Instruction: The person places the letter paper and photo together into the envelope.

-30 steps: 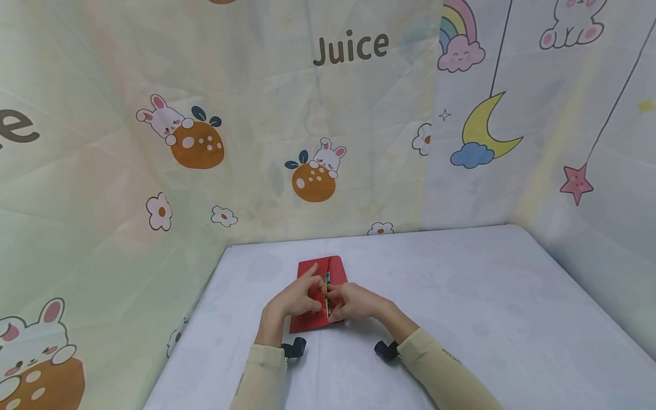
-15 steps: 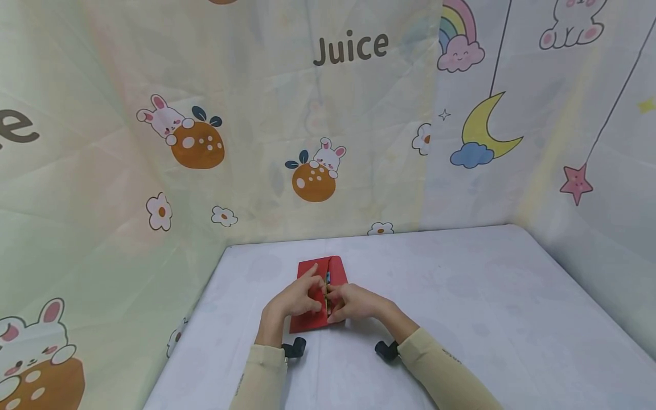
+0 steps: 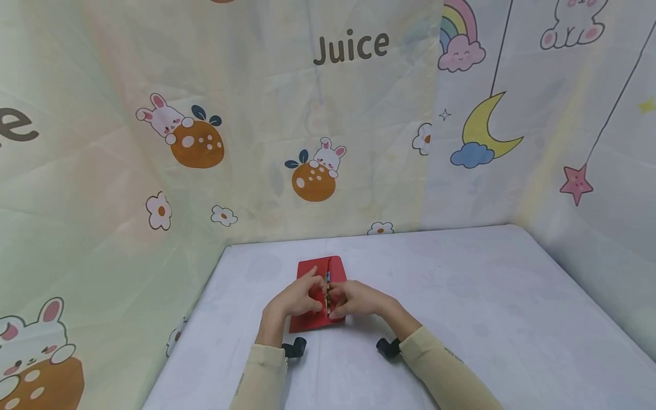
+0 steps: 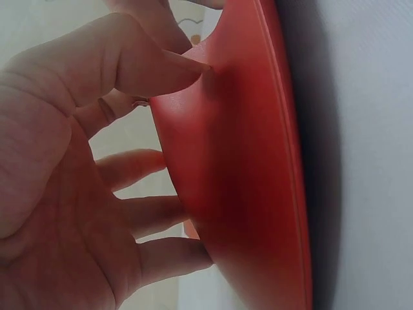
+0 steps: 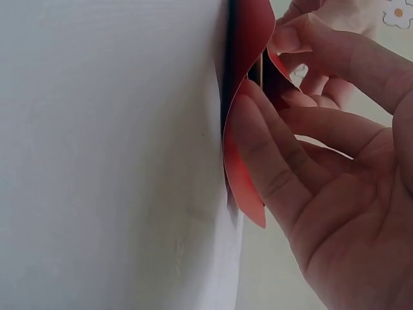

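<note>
A red paper envelope (image 3: pixel 310 322) lies on the white table, its rounded flap (image 3: pixel 336 267) folded out to the right. Along its mouth shows a narrow strip of colourful contents (image 3: pixel 328 277), the rest hidden inside. My left hand (image 3: pixel 296 297) pinches the front panel at the mouth; in the left wrist view the thumb (image 4: pixel 171 74) dents the bulging red paper. From the right, my right hand (image 3: pixel 361 299) reaches to the mouth. The right wrist view shows its straight fingers (image 5: pixel 251 123) against the flap and its thumb (image 5: pixel 322 48) by the opening.
The white-covered table (image 3: pixel 451 296) stretches around the envelope, mostly to the right. Printed cloth walls (image 3: pixel 256 188) with rabbits, oranges and a moon stand at the back and sides. Black wrist cameras (image 3: pixel 294 347) sit at both wrists.
My right hand has shifted slightly up and its thumb has moved along the mouth; a little more of the colourful strip shows. The left hand and envelope have barely moved.
</note>
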{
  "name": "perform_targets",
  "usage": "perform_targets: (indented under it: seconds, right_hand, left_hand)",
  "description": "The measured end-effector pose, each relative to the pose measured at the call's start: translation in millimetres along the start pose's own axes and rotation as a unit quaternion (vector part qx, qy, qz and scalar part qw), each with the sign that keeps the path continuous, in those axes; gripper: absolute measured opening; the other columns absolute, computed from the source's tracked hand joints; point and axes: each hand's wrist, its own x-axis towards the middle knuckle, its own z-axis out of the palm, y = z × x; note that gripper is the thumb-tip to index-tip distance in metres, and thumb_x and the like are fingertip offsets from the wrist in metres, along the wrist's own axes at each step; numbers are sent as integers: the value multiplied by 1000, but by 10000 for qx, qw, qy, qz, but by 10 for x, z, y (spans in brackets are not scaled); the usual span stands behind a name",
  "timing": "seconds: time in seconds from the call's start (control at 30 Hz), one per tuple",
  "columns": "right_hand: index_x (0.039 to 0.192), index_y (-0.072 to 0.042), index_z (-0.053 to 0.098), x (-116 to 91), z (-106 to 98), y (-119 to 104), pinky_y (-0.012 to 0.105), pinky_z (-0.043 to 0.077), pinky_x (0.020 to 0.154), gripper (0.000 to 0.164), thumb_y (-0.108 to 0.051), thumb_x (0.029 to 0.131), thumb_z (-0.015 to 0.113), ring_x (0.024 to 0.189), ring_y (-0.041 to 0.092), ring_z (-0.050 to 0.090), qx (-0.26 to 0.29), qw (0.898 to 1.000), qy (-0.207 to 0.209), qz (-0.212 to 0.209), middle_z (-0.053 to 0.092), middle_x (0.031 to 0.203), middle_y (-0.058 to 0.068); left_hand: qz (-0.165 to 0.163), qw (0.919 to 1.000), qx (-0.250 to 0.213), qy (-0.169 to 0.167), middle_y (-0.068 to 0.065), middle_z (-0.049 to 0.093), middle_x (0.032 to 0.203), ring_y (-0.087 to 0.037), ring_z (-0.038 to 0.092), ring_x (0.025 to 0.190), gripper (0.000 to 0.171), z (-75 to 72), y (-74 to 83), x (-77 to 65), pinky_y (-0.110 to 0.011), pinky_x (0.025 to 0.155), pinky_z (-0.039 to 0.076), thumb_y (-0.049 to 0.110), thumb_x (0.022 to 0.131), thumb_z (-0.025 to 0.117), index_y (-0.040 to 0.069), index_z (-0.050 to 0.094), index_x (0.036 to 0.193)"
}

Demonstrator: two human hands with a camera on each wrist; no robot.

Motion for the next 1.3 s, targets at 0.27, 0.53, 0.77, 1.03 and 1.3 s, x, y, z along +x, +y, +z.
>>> perform_targets:
  seconds: [0.27, 0.53, 0.77, 1.03, 1.3]
  right_hand:
    - [133, -11, 71, -32, -37, -33, 38, 56, 91, 51, -29, 87, 84, 121, 24, 59, 17, 10000, 57, 78, 64, 141, 6]
    - [133, -10, 71, -51, -79, -27, 35, 54, 83, 45, -25, 91, 80, 114, 25, 60, 248, 9997, 1, -87, 71, 129, 7]
    - [137, -10, 68, -47, -140, 11, 31, 53, 78, 47, -28, 95, 76, 101, 19, 61, 208, 9995, 28, -234, 72, 125, 8]
    - [142, -8, 63, -78, -177, 63, 40, 59, 90, 56, -33, 94, 76, 122, 29, 60, 217, 9992, 298, 151, 66, 138, 10]
    - [155, -8, 48, -133, -212, 56, 47, 60, 95, 74, -32, 92, 78, 128, 35, 62, 389, 9946, 787, 544, 50, 159, 11]
  left_hand:
    - [-48, 9999, 101, -26, -12, 29, 171, -38, 43, 143, 35, 17, 34, -6, -42, 85, 62, 18, 78, 88, 29, 65, 101]
    - [-153, 9994, 307, -16, -13, 32, 170, -44, 33, 152, 37, 50, 40, -18, -55, 94, 59, 21, 82, 86, 33, 70, 112]
    - [-141, 9992, 366, -18, -14, 34, 169, -45, 29, 155, 45, 46, 19, -25, -57, 98, 57, 20, 83, 85, 31, 71, 124]
    - [-218, 9986, 478, 75, -10, 40, 166, -37, 37, 151, 69, 60, 23, -24, -58, 101, 55, 29, 85, 85, 31, 57, 148]
    - [-285, 9976, 556, 286, -8, 34, 170, -44, 28, 155, 79, -4, 88, -20, -68, 106, 46, 32, 85, 85, 31, 49, 155]
